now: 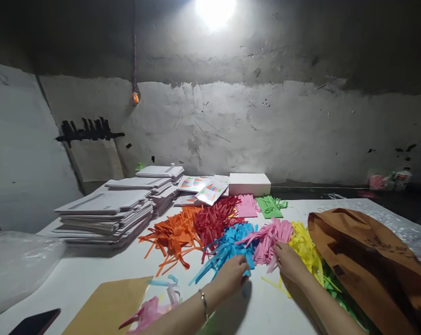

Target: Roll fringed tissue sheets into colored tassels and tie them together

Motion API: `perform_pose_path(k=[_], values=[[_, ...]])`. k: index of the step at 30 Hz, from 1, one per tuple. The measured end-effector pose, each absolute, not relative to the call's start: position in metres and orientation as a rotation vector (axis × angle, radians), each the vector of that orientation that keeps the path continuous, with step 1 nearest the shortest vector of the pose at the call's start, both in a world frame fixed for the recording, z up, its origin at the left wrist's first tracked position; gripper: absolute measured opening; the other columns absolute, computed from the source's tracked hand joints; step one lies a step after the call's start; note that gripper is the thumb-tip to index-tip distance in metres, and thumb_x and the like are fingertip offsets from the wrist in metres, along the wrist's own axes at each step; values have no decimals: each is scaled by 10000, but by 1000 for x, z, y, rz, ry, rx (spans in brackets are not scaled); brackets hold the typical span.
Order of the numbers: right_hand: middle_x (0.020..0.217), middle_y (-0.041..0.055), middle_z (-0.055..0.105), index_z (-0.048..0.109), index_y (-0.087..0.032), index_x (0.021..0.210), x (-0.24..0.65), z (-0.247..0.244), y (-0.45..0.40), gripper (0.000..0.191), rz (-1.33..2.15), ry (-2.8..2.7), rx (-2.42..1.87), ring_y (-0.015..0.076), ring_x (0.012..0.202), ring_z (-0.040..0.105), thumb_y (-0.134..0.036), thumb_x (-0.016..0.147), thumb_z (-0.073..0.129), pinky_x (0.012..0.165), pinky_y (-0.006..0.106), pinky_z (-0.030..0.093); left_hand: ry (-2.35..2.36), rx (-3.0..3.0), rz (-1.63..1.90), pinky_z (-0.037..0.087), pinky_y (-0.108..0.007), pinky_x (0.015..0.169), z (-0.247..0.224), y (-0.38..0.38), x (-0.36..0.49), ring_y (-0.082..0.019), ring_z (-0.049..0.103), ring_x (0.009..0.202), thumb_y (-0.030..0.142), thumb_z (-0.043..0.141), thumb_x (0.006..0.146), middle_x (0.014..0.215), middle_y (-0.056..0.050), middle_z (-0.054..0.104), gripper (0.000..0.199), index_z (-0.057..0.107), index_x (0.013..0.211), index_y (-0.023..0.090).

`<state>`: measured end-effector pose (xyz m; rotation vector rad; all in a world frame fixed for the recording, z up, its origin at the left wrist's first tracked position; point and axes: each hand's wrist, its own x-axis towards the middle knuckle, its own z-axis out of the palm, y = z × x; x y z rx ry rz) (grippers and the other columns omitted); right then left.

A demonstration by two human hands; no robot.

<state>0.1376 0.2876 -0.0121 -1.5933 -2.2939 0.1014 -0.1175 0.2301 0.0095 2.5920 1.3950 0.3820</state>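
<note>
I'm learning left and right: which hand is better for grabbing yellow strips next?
Probably the right hand: it's at the pink strips, beside the yellow strips; the left hand is farther, by blue strips.

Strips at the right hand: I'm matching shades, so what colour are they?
The strips at the right hand are pink, clearest in the head view.

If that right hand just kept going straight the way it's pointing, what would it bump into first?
The right hand would first meet the pink paper strips just ahead; its fingertips look to be at their edge already, though exact depth is unclear.
</note>
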Motion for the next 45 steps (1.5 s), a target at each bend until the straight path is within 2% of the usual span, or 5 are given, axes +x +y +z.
perform_pose_path(k=[10, 16, 22, 40, 45], values=[[1239, 82, 627, 616, -182, 1210, 154, 14, 325, 280, -26, -2294, -1732, 221, 1066, 638, -344, 982, 613, 924, 441, 538, 1642, 2633, 207, 357, -596, 1025, -1, 261, -134, -407, 414, 1316, 164, 668, 701, 1471, -172, 455, 690, 501, 1367, 222], [1231, 81, 640, 648, -157, 1147, 140, 4, 285, 230, 46, -2319, -1502, 251, 1151, 606, -283, 954, 652, 1016, 512, 467, 1574, 2572, 278, 454, -478, 950, -2, 266, -151, -289, 569, 1119, 180, 602, 877, 1140, -107, 647, 180, 653, 1048, 158], [1251, 95, 667, 669, -206, 1209, 93, -8, 237, 371, 250, -2249, -1096, 247, 1205, 574, -69, 882, 559, 1086, 454, 402, 1326, 2449, 624, 449, -389, 992, 12, 240, -148, -245, 586, 1109, 198, 511, 912, 1180, -98, 671, 244, 678, 1089, 200], [806, 100, 747, 756, -143, 932, 79, 54, 199, 581, 1046, -1643, -919, 251, 759, 703, -686, 873, 558, 686, 368, 565, 1216, 1811, 1115, 515, -333, 837, 79, 149, -155, -263, 681, 927, 421, 710, 792, 982, -57, 775, 306, 755, 992, 194], [1085, 153, 708, 713, -172, 1047, 83, 56, 187, 554, 774, -1502, -1060, 322, 1031, 637, -670, 827, 608, 902, 478, 507, 1279, 1710, 1197, 502, -321, 781, 75, 135, -146, -253, 677, 860, 366, 637, 844, 905, -49, 777, 235, 767, 914, 183]])
